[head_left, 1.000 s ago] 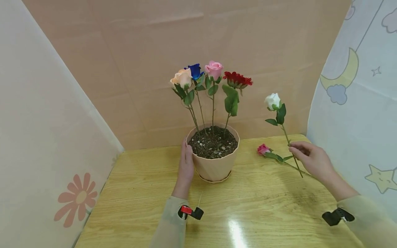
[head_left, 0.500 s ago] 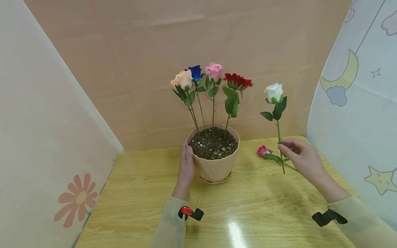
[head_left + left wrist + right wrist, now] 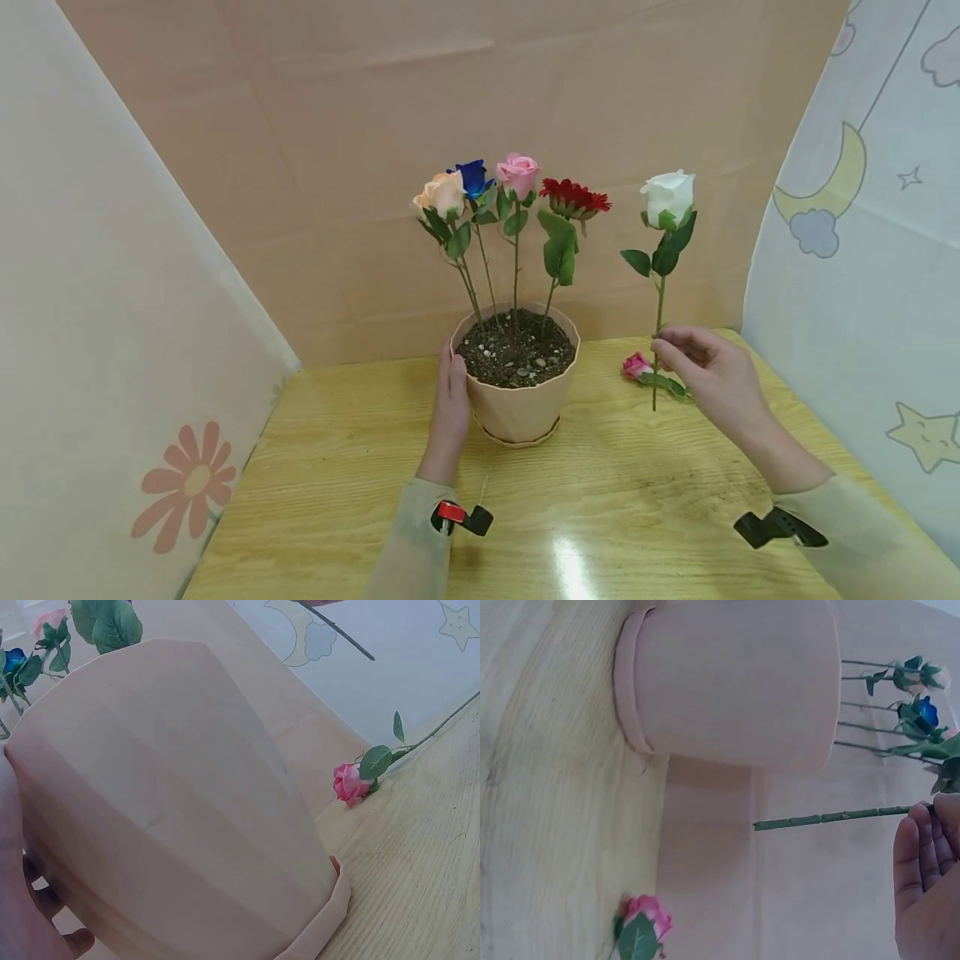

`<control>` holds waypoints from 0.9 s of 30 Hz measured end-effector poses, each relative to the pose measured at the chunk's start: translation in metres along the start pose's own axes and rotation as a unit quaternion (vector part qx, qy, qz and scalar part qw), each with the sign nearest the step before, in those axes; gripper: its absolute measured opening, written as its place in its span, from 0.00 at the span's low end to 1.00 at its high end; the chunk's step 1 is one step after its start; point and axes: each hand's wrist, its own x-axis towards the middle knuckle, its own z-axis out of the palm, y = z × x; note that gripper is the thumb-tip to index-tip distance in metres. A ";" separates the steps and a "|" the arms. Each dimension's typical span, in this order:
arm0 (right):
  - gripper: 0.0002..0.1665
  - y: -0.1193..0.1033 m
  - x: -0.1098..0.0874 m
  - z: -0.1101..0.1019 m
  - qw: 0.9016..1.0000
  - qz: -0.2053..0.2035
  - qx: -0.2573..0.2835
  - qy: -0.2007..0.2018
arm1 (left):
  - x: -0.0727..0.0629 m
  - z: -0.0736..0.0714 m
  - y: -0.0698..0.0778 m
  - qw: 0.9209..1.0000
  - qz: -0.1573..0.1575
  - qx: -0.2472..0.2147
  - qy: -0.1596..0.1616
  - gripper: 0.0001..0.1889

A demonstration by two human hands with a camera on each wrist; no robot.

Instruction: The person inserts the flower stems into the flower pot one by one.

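Note:
My left hand lies against the left side of a peach flower pot, its fingers extended along the wall. Soil with small pebbles fills the pot. A peach rose, a blue rose, a pink rose and a dark red daisy-like flower stand in it. To the pot's right, my right hand pinches the stem of a white rose between thumb and fingers. The rose is upright; its bare stem end hangs free in the right wrist view.
A deep pink rose lies on the wooden table behind the right hand. The pot stands on a matching saucer. A beige cloth hangs behind, with printed white cloths at both sides.
My right hand has carried the white rose left toward the pot, raising its bloom and bringing the stem from slanted to nearly vertical. The left hand has stayed on the pot.

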 end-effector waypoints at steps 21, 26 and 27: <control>0.11 -0.074 0.029 0.046 0.994 -0.067 0.087 0.010 | -0.001 0.002 0.001 1.000 0.002 -0.004 0.005 0.37; 0.12 -0.086 0.038 0.061 0.991 -0.079 0.108 0.017 | -0.001 0.002 0.000 1.000 0.001 -0.002 0.007 0.37; 0.12 -0.088 0.040 0.064 0.990 -0.082 0.114 0.018 | -0.001 0.002 0.000 1.000 0.001 -0.002 0.007 0.37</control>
